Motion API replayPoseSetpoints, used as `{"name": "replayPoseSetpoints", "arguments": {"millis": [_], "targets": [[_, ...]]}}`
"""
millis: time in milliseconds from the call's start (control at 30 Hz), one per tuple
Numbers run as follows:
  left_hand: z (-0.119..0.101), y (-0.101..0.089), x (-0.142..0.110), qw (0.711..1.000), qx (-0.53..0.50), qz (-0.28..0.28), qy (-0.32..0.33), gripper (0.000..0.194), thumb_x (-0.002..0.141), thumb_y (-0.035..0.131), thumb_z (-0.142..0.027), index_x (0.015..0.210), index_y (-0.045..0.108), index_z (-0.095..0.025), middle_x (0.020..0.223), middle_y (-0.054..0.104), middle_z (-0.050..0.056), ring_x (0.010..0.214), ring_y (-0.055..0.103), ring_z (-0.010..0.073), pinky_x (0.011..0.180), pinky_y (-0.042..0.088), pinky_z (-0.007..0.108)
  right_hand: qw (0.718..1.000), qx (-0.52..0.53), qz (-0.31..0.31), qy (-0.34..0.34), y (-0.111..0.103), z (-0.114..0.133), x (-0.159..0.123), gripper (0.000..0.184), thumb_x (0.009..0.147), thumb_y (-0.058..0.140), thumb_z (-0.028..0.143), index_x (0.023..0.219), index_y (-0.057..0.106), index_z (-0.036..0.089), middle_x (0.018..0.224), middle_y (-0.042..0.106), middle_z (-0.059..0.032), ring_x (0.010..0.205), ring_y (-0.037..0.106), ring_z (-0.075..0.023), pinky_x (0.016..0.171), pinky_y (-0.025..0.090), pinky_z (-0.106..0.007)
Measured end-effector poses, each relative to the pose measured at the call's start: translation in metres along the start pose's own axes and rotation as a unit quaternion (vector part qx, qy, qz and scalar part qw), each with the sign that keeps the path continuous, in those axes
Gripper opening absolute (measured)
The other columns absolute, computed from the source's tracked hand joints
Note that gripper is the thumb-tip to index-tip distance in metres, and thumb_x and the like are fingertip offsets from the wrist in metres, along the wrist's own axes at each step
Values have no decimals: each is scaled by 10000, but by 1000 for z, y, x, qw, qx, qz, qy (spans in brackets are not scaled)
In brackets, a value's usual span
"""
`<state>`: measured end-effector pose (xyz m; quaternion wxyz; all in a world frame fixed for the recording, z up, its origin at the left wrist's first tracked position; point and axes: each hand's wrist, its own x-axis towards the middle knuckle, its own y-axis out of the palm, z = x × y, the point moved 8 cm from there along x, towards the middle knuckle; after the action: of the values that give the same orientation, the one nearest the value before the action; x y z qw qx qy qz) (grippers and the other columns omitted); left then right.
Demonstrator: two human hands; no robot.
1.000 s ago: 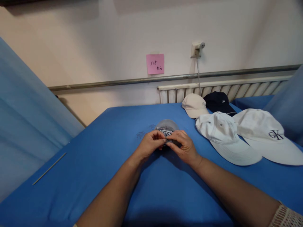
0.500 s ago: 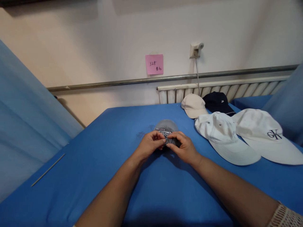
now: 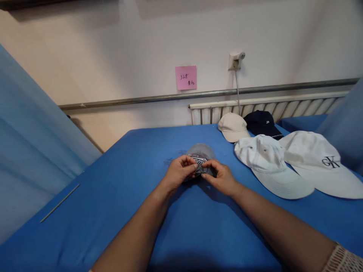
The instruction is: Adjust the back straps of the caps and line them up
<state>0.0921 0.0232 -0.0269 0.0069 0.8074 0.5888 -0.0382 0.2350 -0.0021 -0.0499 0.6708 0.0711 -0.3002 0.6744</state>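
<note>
A grey baseball cap sits on the blue-covered table between my hands, with light lettering on a dark patch. My left hand pinches a dark strap-like piece at the cap's near edge with thumb and forefinger. Opposite it, my right hand has its thumb and forefinger closed on the same near edge, a finger's width away. The fingers hide much of the strap, so its fastening is not clear. The cap's lower part is also partly covered by the hands.
To the right lie a beige cap, a navy cap, a pale cap and a large white cap. A thin stick rests at the left. Behind the blue table are a radiator and a rail.
My right fingertips have shifted slightly at the strap, opening a little between thumb and forefinger. The whole view has moved marginally; the cap stays in place.
</note>
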Motion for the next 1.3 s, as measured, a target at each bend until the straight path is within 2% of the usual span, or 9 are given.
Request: {"name": "replayPoseSetpoints", "arguments": {"millis": [300,567,700,933,1300], "targets": [[-2,-4,2,1000,-3,-2,11,271,652,773,-311,736,565,-158,585,557,-31,477,498,76,467,375,200,998,-1,-22,53,-1,-13,0,234,760,698,366,923,649,206,834,692,-10,727,619,-165,671,493,-294],[0,1,1,999,11,33,3,271,649,777,-319,746,584,-154,604,561,-30,505,508,80,504,397,210,998,18,-46,-31,-7,2,3,181,791,694,326,946,704,232,865,686,-32,830,639,-190,768,513,-338],[0,5,0,998,24,53,2,248,654,769,-308,732,592,-153,613,568,-28,511,508,78,532,419,224,997,19,-51,-48,-8,6,3,175,784,709,300,952,714,252,877,692,-34,847,644,-195,781,519,-345],[2,1,1,998,59,39,-3,178,663,732,-257,697,591,-154,592,565,-30,481,501,74,515,407,222,996,-1,-31,-81,-6,13,2,200,783,719,287,981,711,261,866,685,-30,841,628,-197,764,508,-351],[9,2,2,994,84,64,-28,173,654,729,-255,697,600,-148,577,571,-23,473,495,72,489,384,209,993,-38,-6,-114,-1,16,0,182,790,720,281,967,699,248,830,667,-27,819,599,-198,760,483,-352]]}}
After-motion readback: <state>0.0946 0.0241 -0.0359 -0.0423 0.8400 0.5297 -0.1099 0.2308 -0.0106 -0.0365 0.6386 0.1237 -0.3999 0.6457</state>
